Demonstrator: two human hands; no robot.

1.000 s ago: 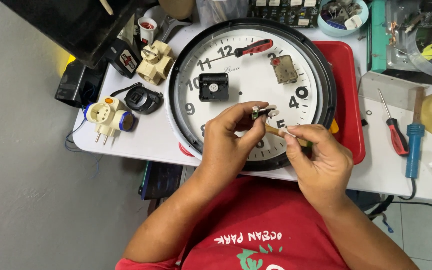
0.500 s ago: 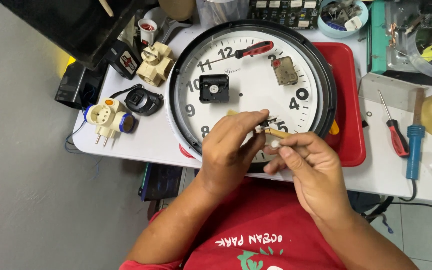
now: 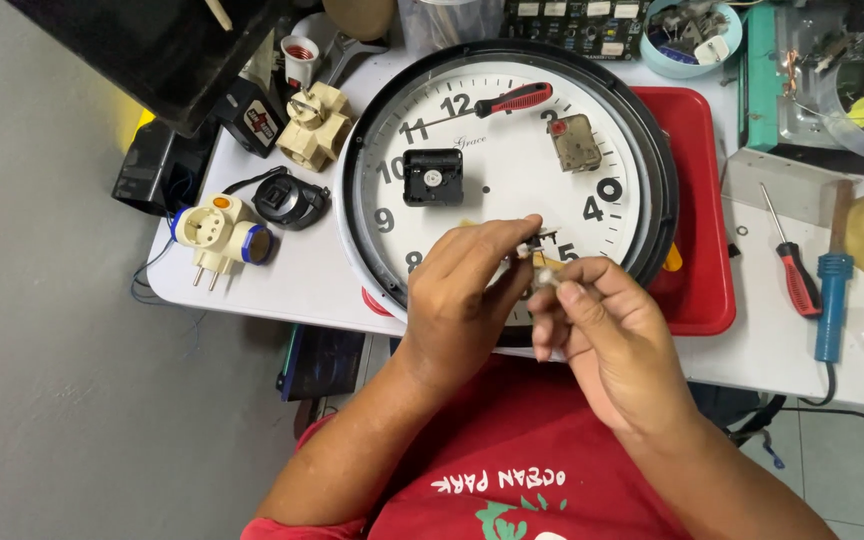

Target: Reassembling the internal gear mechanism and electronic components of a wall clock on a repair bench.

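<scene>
White-faced wall clock [image 3: 512,170] lies flat on the table [image 3: 282,290]. Above its lower edge, the left hand [image 3: 467,290] and right hand [image 3: 607,330] pinch a small metal part [image 3: 544,272] between their fingertips, beside a black clock movement [image 3: 433,177].

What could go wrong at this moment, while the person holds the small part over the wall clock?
1. The small metal part is pinched only by fingertips of the left hand and right hand; it might slip and fall off the table edge.
2. A red-handled screwdriver and two loose clock movements lie on the wall clock face; a bump could scratch it.
</scene>
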